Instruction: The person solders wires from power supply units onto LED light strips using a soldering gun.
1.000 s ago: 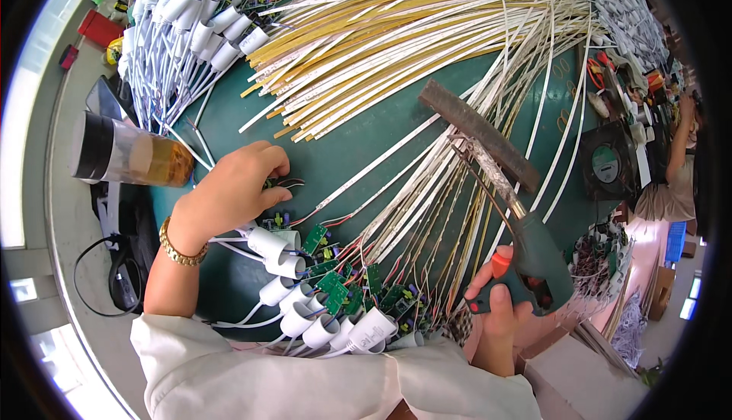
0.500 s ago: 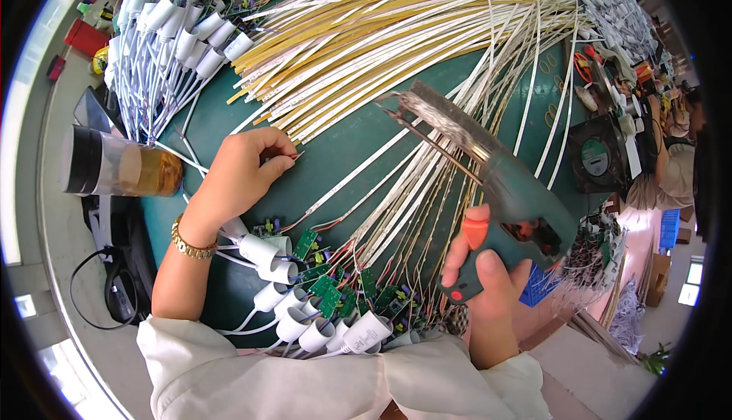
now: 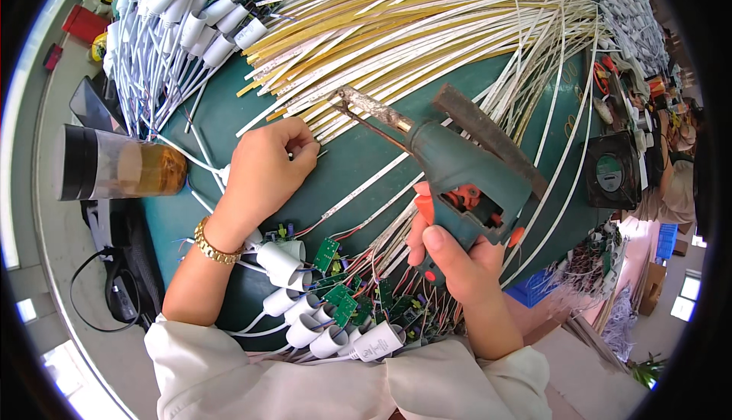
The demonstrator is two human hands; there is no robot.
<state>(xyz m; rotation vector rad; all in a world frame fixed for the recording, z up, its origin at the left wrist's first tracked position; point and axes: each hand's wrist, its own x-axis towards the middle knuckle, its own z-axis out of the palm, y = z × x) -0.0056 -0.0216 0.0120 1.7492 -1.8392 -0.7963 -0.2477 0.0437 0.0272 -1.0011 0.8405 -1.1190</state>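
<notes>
While your right grip stays wrapped around the handle of the green soldering gun, its metal tip has swung left, away from the dark bar that rests across the loose strips. A moment ago the gun overlapped that bar; now the tip hangs just above and to the right of your left grip, so the two hands appear to be working at one spot. Your left grip, first seen over the circuit boards, has moved up and away to the near ends of the white and yellow strips. Its thumb and forefinger are pinched together, on what looks like a thin wire.

The strips fan across the far part of the green counter. White sockets with the boards beside them lie close to your body, and a second cluster of sockets stands at far left. A clear jar with a black lid lies on its side, left of your wrist.

Your curled fingers hide most of the wire. You cannot tell whether the gun's tip touches a strip or only passes over it. The gun covers part of the strips behind it, your shirt hides the nearest sockets, and another person at far right is cut off by the dark lens rim.
</notes>
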